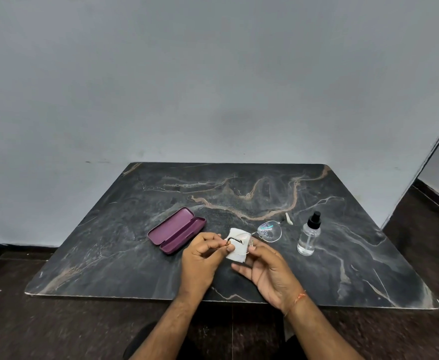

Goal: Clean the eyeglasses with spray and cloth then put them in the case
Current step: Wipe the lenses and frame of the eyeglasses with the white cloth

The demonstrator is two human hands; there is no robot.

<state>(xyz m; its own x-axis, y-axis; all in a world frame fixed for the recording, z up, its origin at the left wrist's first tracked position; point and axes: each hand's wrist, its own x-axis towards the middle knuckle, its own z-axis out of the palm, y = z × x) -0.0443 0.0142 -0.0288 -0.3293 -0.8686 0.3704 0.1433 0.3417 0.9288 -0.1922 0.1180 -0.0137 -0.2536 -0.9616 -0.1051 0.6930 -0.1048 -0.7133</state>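
Item 1. Table (330, 276): dark marble-patterned top with tan and white veins, filling the lower centre of the frame; grey wall (213, 74) behind it across the upper half, dark floor at the lower left and right edges.

Item 2. Eyeglass case (177, 230): plum-coloured hard case, lying open on the table left of centre, both halves facing up, set on a diagonal. Nothing lies in it.

Item 3. Left hand (202, 258): just below and right of the case, held above the table. Fingers curled inward, thumb and fingertips pinched on the left end of the eyeglasses and the edge of the cloth.

Item 4. Cloth (236, 246): small white square, centre of the frame, held between the two hands and wrapped over the left lens, which it hides. A dark curved piece of the frame shows against it.

Item 5. Eyeglasses (270, 231): thin metal frame, clear lenses; the right lens stands free, up and right of the cloth, with droplets or glints on it. One pale temple tip (289, 219) shows just beyond it, near the table surface.

Item 6. Right hand (267, 271): lower centre-right, palm turned up and left, fingers loosely spread beneath the cloth, thumb and forefinger at the bridge of the glasses. An orange thread (298, 298) circles the wrist.

Item 7. Spray bottle (308, 236): clear, black pump top, upright on the table right of the glasses, apart from both hands, partly filled with clear liquid.
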